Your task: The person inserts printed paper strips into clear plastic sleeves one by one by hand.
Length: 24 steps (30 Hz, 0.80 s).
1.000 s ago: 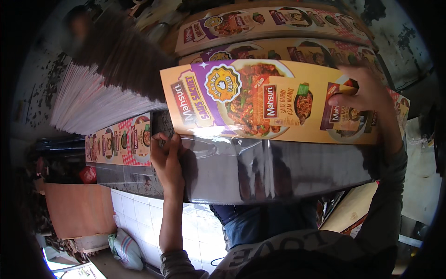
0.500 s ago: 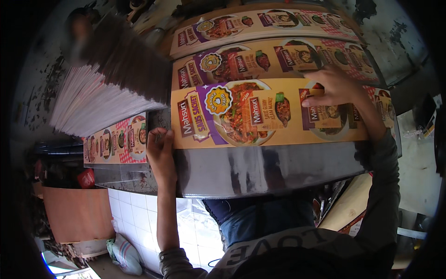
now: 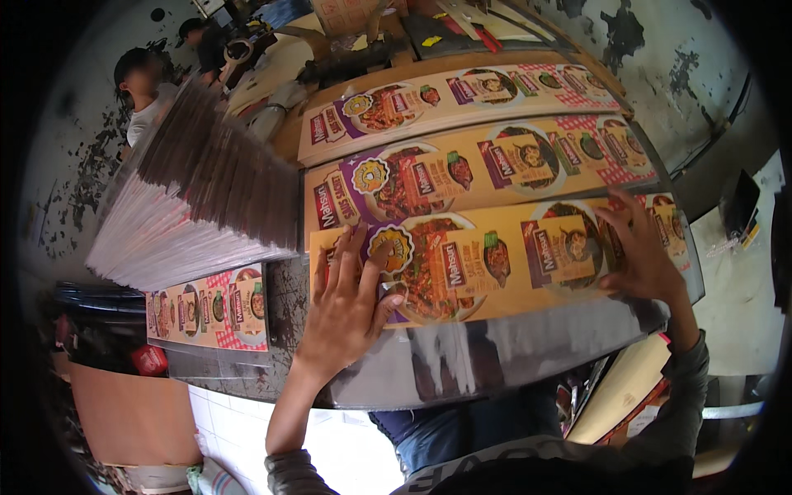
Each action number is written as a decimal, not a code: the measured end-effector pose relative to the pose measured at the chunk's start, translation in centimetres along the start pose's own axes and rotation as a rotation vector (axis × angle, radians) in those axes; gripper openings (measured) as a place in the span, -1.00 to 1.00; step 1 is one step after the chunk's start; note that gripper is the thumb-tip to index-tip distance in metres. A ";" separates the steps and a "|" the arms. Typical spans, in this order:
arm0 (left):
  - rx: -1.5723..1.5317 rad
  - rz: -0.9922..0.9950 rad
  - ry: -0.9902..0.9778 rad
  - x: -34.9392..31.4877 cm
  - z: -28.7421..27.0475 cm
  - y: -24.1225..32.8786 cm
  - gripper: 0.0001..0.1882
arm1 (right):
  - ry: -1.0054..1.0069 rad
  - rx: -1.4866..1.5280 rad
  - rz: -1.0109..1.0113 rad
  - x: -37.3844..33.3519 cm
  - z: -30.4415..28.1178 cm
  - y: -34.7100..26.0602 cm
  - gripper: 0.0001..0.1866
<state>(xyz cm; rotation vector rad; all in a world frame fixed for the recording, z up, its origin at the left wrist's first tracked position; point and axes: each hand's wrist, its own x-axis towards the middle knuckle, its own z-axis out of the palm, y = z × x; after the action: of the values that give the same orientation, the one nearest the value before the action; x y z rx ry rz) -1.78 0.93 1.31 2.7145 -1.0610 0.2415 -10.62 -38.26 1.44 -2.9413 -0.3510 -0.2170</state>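
Observation:
A long yellow printed card strip with food pictures lies nearest me, on a glossy grey plastic sheet. My left hand rests on the strip's left end, palm down and fingers stretched out. Near the right end, my right hand touches the strip with thumb and fingers spread apart. Beyond it lie two more rows of like strips, a middle row and a far row; the far one shows a stacked edge.
At left leans a tall fanned stack of plastic-covered sheets. Another printed strip lies below it. A red-handled cutter lies at the back. Two people are at the far left, one in a white shirt.
My left hand has moved from beside the strip's left edge onto its face. My right hand has shifted right and nearer. The view has tilted up, showing more of the background.

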 end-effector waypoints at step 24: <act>-0.098 -0.100 0.110 0.6 2.0 -1.0 -0.41 | 0.087 0.090 0.061 2.3 1.5 1.0 -0.03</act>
<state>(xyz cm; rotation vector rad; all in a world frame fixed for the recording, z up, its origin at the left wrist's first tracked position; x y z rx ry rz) -0.49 0.75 -0.57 2.6241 -0.8805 0.3099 -8.00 -38.42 0.19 -2.8383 -0.2510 -0.3113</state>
